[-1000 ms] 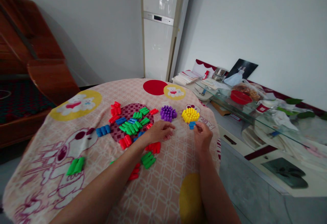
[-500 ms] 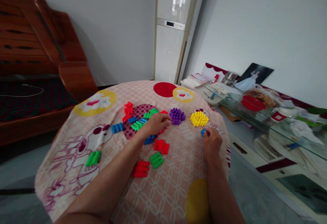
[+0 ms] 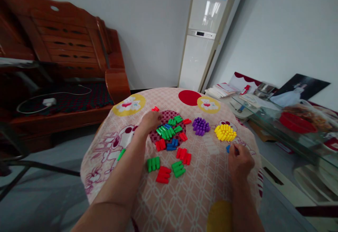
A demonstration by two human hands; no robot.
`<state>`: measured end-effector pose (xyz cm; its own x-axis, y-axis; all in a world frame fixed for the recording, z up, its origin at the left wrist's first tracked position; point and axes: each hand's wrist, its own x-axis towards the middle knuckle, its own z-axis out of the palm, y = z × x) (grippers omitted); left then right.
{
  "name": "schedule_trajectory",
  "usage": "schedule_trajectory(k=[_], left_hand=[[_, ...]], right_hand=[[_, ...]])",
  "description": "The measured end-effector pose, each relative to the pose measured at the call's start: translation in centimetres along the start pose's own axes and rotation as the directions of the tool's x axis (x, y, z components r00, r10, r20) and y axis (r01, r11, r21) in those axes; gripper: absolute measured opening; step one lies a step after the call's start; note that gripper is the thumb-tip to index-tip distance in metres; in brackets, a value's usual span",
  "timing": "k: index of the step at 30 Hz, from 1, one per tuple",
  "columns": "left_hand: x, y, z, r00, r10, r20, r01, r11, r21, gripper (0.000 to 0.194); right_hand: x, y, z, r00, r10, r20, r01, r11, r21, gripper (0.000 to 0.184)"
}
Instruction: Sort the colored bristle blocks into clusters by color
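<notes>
I see that my view has swung left. The left hand (image 3: 151, 122) has moved from beside the purple cluster (image 3: 201, 126) to 11 o'clock on the table, at the maroon patch's (image 3: 155, 139) edge; whether its fingers grip anything I can't tell. Well apart from it at 3 o'clock, the right hand (image 3: 241, 158) is still pinched on a blue piece (image 3: 228, 148), just nearer me than the yellow cluster (image 3: 225, 133). I judge that attention has passed to the left-side pieces while the blue stays held.

Counting rightward: green groups (image 3: 153, 164), one at 9 o'clock partly behind the forearm, one at 8, one at 5, plus a pile on the patch too overlapped to count. Six red groups (image 3: 163, 174): one at 11, one at 10, two at 1, one at 3 near the middle, one at 7. At least two blue groups (image 3: 172, 144) on the patch. One purple cluster at 1, one yellow at 2; I can't count their pieces.
</notes>
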<state>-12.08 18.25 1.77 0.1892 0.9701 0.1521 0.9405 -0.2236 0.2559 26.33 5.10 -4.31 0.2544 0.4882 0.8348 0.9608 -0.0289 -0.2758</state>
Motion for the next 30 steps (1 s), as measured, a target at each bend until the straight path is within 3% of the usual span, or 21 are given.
schedule_trajectory(k=[5, 9, 13, 16, 19, 22, 25, 27, 30], left_hand=[[0.1, -0.8, 1.6, 0.997, 0.020, 0.072, -0.023, 0.999, 0.030, 0.018], [0.1, -1.1, 1.2, 0.996, -0.002, 0.088, 0.002, 1.000, 0.006, 0.013], [0.1, -0.2, -0.1, 0.999, -0.028, 0.025, 0.033, 0.974, -0.225, 0.010], [0.1, 2.2, -0.9, 0.998, 0.041, 0.041, -0.013, 0.840, -0.542, 0.016], [-0.4, 6.1, -0.9, 0.978, 0.208, 0.024, -0.132, 0.703, -0.699, 0.017], [-1.5, 10.6, -0.2, 0.932, 0.363, 0.000, -0.251, 0.644, -0.723, 0.014], [-3.1, 14.2, 0.9, 0.878, 0.478, 0.022, -0.311, 0.605, -0.732, 0.013], [-4.0, 15.5, 1.5, 0.852, 0.523, 0.033, -0.344, 0.606, -0.717, 0.012], [-4.7, 16.3, 1.8, 0.832, 0.553, 0.040, -0.378, 0.619, -0.689, 0.012]], right_hand=[[-0.2, -0.6, 0.3, 0.998, -0.056, 0.019, 0.055, 0.997, 0.057, 0.028], [-0.1, -1.3, 0.1, 0.998, -0.037, 0.045, 0.032, 0.992, 0.121, 0.029], [-0.2, -2.6, 0.0, 0.994, -0.061, 0.089, 0.038, 0.970, 0.238, 0.027], [-0.4, -3.9, -0.1, 0.984, -0.103, 0.145, 0.050, 0.941, 0.334, 0.026], [-0.7, -5.1, -0.1, 0.970, -0.119, 0.211, 0.018, 0.904, 0.427, 0.025], [-1.0, -6.1, -0.1, 0.946, -0.102, 0.308, -0.077, 0.851, 0.519, 0.023], [-1.3, -6.7, -0.1, 0.887, -0.111, 0.449, -0.201, 0.781, 0.591, 0.023], [-1.4, -6.9, 0.0, 0.846, -0.129, 0.517, -0.264, 0.741, 0.617, 0.019], [-1.4, -7.0, 0.2, 0.830, -0.121, 0.545, -0.314, 0.705, 0.636, 0.018]])
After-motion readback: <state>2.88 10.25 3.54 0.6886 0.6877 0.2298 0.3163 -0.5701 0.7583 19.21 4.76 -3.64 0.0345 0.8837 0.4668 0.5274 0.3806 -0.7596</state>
